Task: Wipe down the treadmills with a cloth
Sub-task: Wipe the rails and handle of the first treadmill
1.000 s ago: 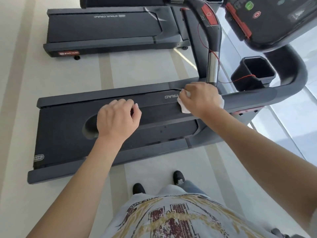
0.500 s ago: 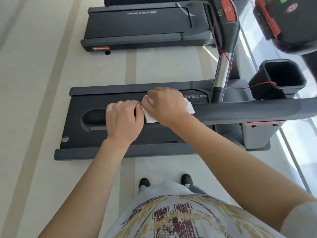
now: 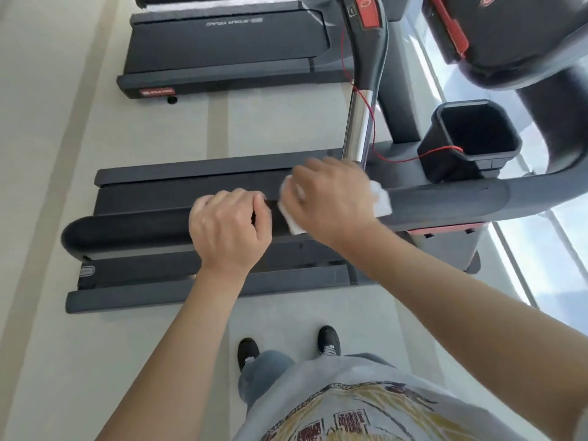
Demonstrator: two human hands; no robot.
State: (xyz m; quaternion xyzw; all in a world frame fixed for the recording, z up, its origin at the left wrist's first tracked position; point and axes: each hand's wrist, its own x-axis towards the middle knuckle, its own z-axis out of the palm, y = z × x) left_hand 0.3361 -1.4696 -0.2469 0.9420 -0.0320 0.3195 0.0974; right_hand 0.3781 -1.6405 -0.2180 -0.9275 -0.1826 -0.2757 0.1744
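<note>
The near treadmill lies across the view, its dark side handrail running left to right above the deck. My left hand grips this handrail, fingers curled over its top. Just to the right, my right hand holds a white cloth pressed onto the same rail; cloth edges stick out on both sides of the hand. A small gap separates the two hands.
A second treadmill stands parallel further away. An upright chrome post, a red safety cord, a black cup holder and the console sit to the right. Glass panels line the right side. My shoes stand on pale floor.
My right hand slid the cloth left along the handrail from near the chrome post to beside my left hand, then a little back right. My left hand stayed on the rail.
</note>
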